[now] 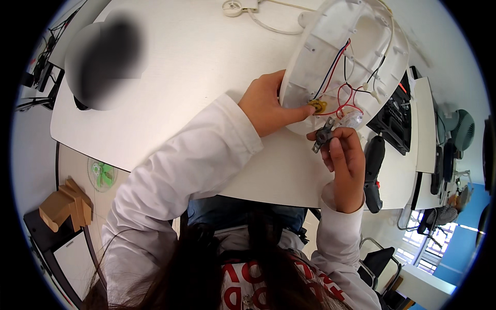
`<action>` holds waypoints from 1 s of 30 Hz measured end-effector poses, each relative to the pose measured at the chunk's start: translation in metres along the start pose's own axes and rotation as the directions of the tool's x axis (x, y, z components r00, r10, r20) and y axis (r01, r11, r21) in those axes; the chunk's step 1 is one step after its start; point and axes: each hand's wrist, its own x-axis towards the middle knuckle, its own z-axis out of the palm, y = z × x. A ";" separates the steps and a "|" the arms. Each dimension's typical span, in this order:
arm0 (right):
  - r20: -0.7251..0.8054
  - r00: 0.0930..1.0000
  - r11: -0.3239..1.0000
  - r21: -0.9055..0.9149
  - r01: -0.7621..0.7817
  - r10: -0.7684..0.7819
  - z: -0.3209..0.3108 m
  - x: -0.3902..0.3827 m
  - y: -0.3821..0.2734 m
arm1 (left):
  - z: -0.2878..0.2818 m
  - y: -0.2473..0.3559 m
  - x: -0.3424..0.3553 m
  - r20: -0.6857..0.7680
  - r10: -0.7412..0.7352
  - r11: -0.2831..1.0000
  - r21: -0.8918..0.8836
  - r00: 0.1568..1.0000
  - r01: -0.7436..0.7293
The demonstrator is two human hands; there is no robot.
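A white plastic housing [330, 49], oval and open toward me, is tilted up over the table. My left hand [268, 106] grips its lower left edge, the thumb pressed inside next to a round yellow part [318, 106]. Red, blue, black and white wires [330, 72] run across the housing's inside. Just below its lower end, my right hand [343, 152] pinches a small dark grey bracket-like part [324, 135] with a round centre and two end tabs. A clear, shiny piece [354, 120] sits at the housing's lower rim, above my right fingers.
A black power tool [374, 173] lies right of my right hand. Beyond it is an opened black tool case [395, 119]. A white cable with a round end [232, 7] lies at the back of the white table [196, 51]. Cardboard boxes [67, 206] stand at the lower left.
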 end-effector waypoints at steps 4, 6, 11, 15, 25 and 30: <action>0.058 0.986 0.950 0.261 -0.169 0.160 -0.006 0.000 -0.001 | 0.001 -0.004 0.000 -0.005 0.025 1.000 -0.016 1.000 -0.025; 0.080 0.980 0.902 0.384 -0.199 0.182 -0.006 0.002 -0.004 | 0.002 -0.004 0.001 -0.006 0.035 0.999 -0.019 0.999 -0.035; 0.092 0.996 0.995 0.096 -0.020 0.011 0.000 0.008 -0.008 | 0.002 0.000 0.000 -0.003 0.024 1.000 0.020 1.000 -0.024; -0.009 0.983 0.973 -0.145 0.179 -0.182 0.007 0.014 -0.003 | 0.002 -0.001 0.000 -0.007 0.022 1.000 0.005 1.000 -0.022; -0.112 0.944 0.895 -0.368 0.251 -0.311 0.024 0.026 -0.001 | -0.001 -0.003 0.000 0.029 0.012 0.997 -0.080 1.000 -0.009; -0.102 0.934 0.876 -0.395 0.278 -0.342 0.021 0.028 -0.003 | -0.001 -0.003 0.001 0.033 0.034 0.999 -0.031 0.999 -0.033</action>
